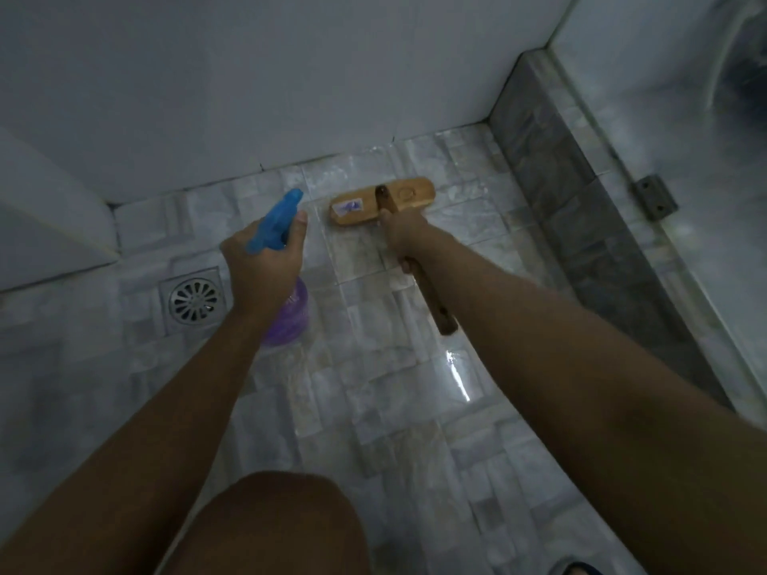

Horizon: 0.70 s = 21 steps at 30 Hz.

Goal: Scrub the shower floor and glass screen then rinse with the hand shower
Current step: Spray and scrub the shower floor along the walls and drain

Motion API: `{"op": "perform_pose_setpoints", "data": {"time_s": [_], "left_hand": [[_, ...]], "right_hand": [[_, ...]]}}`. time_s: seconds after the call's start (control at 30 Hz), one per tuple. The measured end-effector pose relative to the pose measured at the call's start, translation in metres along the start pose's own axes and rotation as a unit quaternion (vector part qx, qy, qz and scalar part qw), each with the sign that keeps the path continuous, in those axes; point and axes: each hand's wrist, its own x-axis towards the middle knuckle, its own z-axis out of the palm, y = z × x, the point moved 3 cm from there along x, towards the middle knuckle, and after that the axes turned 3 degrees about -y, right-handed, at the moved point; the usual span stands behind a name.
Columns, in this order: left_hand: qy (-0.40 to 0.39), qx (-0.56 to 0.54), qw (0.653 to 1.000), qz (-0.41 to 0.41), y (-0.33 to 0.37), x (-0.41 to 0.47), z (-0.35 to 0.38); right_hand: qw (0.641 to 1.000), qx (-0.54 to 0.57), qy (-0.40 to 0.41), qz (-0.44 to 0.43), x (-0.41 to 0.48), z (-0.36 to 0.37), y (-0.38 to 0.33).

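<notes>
Near wall [290,97] edge: brush [382,201] | right hand [404,238] grips handle [440,309] | left hand [261,263] grips spray bottle [290,321]

Dim throughout, with a cold blue-grey cast; no lamp in view. One hard white glare streak [456,377] lay on the wet floor [373,429], below the fingers [407,266] of the right hand [404,238], past the brush [382,200] handle's end. Fainter sheen on the tiles beyond the fingertips. Shadows were soft, none sharp-edged. Left hand [261,259] and bottle [274,226] looked soft-edged, slightly blurred. Glass [664,97], right of the fingers, was hazy. Wide-angle bend curved the wall [290,76] seams toward the edges. Knee [269,524] was dark and unfocused.
</notes>
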Motion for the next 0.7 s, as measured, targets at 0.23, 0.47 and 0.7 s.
{"op": "perform_pose_setpoints", "data": {"time_s": [0.23, 0.47, 0.7], "left_hand": [[-0.066, 0.004, 0.998, 0.007, 0.015, -0.007, 0.020], [-0.131, -0.043, 0.990, 0.033, 0.071, 0.010, 0.098], [-0.156, -0.034, 0.986, 0.041, 0.083, 0.016, 0.129]], "right_hand": [[0.998, -0.031, 0.042, 0.018, -0.027, -0.052, 0.098], [0.992, -0.001, 0.088, 0.093, -0.062, -0.113, 0.206], [0.990, -0.027, 0.093, 0.100, -0.051, -0.113, 0.190]]}}
